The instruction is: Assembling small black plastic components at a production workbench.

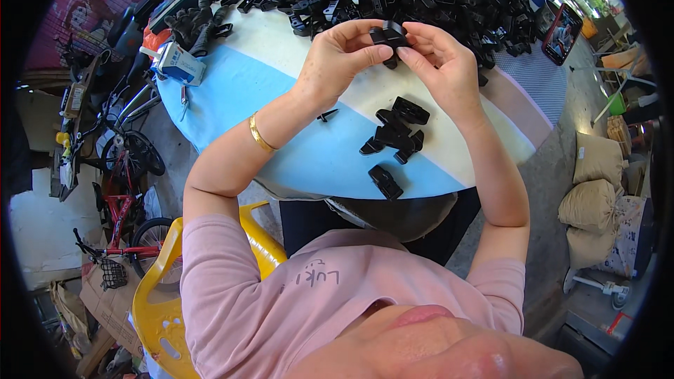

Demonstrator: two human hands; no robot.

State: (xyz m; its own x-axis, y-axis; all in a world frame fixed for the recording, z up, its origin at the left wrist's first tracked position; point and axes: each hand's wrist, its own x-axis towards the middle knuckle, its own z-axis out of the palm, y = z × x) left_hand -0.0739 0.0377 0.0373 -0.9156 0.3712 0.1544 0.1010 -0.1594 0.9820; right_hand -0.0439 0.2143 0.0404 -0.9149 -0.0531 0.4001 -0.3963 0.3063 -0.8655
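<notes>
Above the round table, my left hand (pixel 338 60) and my right hand (pixel 446 67) meet with a small black plastic part (pixel 390 36) between them. Thumbs and fingers of both hands are closed on it, and they cover some of its edges. A gold bracelet (pixel 258 132) circles my left wrist. On the cloth below my hands lies a loose group of several similar black parts (pixel 397 130), with another black part (pixel 385 182) nearer the table's front edge. Beyond my fingers spreads a large heap of black plastic parts (pixel 421 0), some with shiny metal pieces.
A striped blue and cream cloth (pixel 239 95) covers the table. At its left stand a blue-and-white carton (pixel 179 63) and dark gloves (pixel 198 28). A phone (pixel 562 34) leans at the far right. A yellow plastic chair (pixel 158 302) and a red bicycle (pixel 123 214) are on the left.
</notes>
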